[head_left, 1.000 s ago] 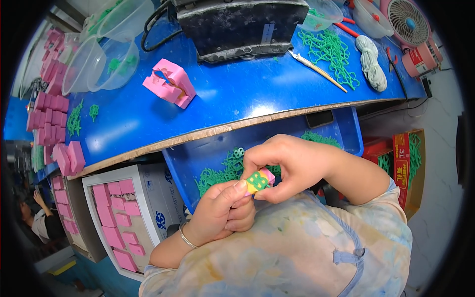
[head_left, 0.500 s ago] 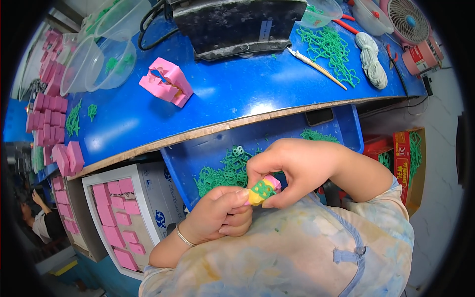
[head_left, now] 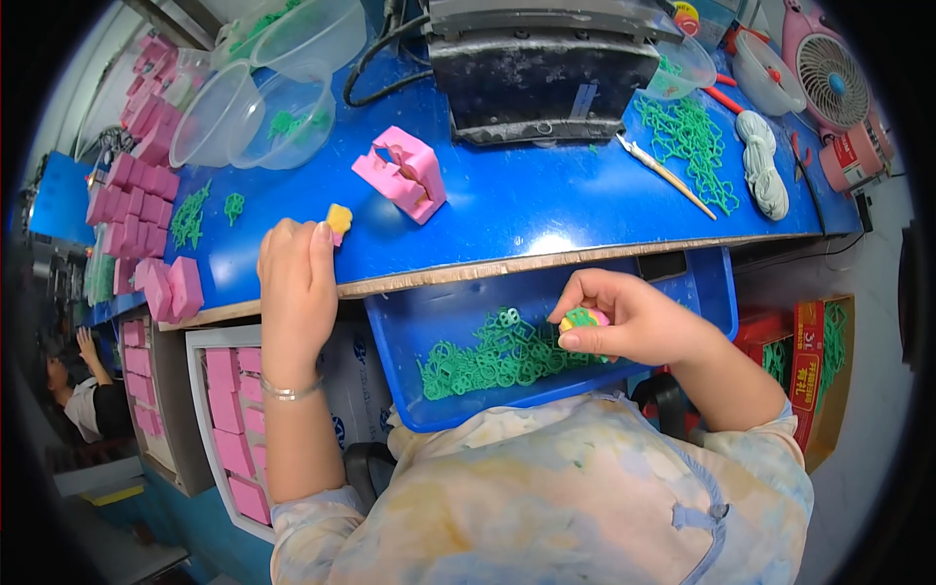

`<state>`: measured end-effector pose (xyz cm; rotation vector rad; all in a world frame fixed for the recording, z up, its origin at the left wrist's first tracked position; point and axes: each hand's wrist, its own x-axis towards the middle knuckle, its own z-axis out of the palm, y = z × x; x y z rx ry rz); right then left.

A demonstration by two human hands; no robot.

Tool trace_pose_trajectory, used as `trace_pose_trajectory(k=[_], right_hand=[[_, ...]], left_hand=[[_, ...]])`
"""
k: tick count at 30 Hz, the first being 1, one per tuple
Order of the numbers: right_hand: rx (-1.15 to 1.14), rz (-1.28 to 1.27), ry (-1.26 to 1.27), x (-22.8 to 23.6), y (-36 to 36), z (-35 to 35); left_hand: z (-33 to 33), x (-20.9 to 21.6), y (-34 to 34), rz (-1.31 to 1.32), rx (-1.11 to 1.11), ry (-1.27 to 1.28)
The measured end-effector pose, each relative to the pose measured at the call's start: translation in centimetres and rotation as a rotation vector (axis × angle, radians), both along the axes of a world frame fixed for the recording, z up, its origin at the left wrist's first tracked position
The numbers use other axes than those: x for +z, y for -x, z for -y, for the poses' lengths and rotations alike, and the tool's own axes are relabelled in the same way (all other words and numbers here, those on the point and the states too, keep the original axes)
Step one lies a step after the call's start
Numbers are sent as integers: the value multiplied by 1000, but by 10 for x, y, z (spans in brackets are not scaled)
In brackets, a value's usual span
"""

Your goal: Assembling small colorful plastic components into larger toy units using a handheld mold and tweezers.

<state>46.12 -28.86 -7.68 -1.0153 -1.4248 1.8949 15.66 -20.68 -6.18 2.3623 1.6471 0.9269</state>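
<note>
My left hand (head_left: 297,278) is over the table's front edge at the left, fingers closed. Between its thumb and fingers sticks out a small yellow-and-pink piece (head_left: 338,220). My right hand (head_left: 624,322) is above the blue tray, pinching another small yellow-and-pink piece (head_left: 582,320) with green netting-like strips on it. Heaped in the blue tray (head_left: 400,414) below is a pile of green rubbery shapes (head_left: 487,356). A pink block mould (head_left: 402,175) with a hollow cut in it stands on the table near my left hand.
A black machine (head_left: 546,83) sits at the back of the blue table. Clear plastic tubs (head_left: 283,117) and stacked pink blocks (head_left: 136,219) are at the left. A brush-like tool (head_left: 673,175), white cord (head_left: 762,166) and pink fan (head_left: 834,78) lie or stand at the right.
My hands have parted. The left one has moved up and left to the table with a yellow-and-pink piece; the right has lifted slightly away, keeping the green-wrapped piece. The view has shifted.
</note>
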Motion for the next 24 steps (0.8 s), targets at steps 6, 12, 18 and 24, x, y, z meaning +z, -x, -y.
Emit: trace_pose_trajectory(k=[6,12,18,24], right_hand=[[-134,-376,439,-2,1,10],[32,-663,634,-7,17,3],[232,-826,610,-10,24,-3],[-114,-322,188,9,29,10]], left_hand=[[-2,-6,13,-230,173,-80],[63,13,-38,173,-387,17],[67,7,-68,443,-683,446],[81,-11,-68,1052,-414,904]])
